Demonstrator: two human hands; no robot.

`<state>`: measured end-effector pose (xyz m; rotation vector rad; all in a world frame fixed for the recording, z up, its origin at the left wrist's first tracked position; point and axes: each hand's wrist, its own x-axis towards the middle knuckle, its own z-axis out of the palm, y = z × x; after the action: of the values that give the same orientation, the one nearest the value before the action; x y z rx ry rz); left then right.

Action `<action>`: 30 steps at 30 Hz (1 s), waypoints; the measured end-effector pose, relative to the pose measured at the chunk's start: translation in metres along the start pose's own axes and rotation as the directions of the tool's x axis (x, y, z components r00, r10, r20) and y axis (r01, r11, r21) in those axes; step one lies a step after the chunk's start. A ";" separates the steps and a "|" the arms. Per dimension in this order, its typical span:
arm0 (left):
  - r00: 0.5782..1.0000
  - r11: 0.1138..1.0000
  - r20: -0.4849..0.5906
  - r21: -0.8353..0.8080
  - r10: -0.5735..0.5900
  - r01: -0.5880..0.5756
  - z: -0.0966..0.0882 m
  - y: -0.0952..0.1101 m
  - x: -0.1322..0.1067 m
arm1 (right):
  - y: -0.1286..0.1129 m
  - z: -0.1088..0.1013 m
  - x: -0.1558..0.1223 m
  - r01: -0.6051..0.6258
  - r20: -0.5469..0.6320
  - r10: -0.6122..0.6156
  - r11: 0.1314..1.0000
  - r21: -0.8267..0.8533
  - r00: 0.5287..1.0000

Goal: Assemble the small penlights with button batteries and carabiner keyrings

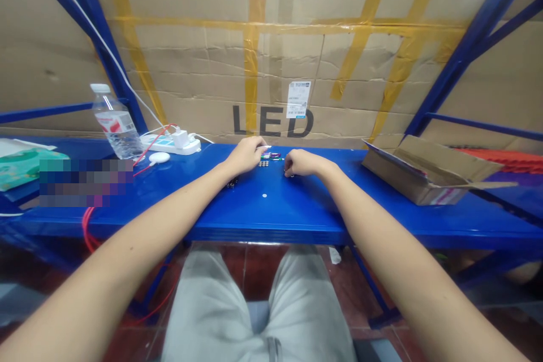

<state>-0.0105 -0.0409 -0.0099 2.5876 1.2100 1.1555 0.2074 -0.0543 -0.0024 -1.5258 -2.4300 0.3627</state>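
Both my arms reach out over a blue table (271,209). My left hand (247,154) is curled, its fingertips pinching a small pale piece next to a cluster of small coloured parts (271,156). My right hand (300,163) rests on the tabletop just right of those parts, fingers curled in; what they hold is hidden. A few tiny silver pieces (263,164) lie between the hands. A small white dot (264,195) sits on the table nearer to me.
A plastic water bottle (115,124) stands at the back left beside a white power strip (169,142) with red and white cables. An open cardboard box (428,171) lies at the right. A taped cardboard wall and blue rack posts stand behind the table.
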 end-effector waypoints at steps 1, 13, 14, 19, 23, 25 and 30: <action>1.000 1.000 0.002 -0.002 0.006 -0.006 0.000 0.001 0.000 | -0.001 0.000 0.000 -0.015 0.000 0.015 1.000 -0.011 1.000; 0.999 0.989 -0.008 -0.144 -0.036 0.035 0.002 0.005 -0.001 | -0.021 -0.002 -0.010 0.115 -0.046 -0.112 0.992 0.049 0.993; 0.999 0.983 -0.006 -0.178 -0.041 0.040 0.002 0.006 -0.001 | -0.023 -0.003 -0.011 0.113 -0.085 -0.104 0.988 0.106 0.991; 0.993 0.958 0.116 -0.286 0.018 0.017 0.002 0.010 0.001 | -0.023 -0.004 -0.012 0.025 -0.047 -0.003 0.883 0.469 0.999; 0.993 0.948 0.118 -0.318 0.017 0.021 0.001 0.010 0.001 | -0.021 0.003 -0.006 0.021 -0.060 0.020 0.789 0.614 0.998; 0.993 0.926 0.115 -0.376 0.029 0.016 0.000 0.010 0.002 | -0.020 0.007 -0.002 0.035 -0.080 0.028 0.726 0.686 0.996; 0.988 0.928 0.151 -0.371 0.042 0.017 0.000 0.009 0.002 | -0.017 0.010 0.003 0.085 -0.078 -0.036 0.521 0.849 0.996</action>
<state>-0.0041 -0.0454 -0.0056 2.3492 0.8469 1.0403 0.1883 -0.0600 -0.0063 -0.9400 -1.7313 1.2657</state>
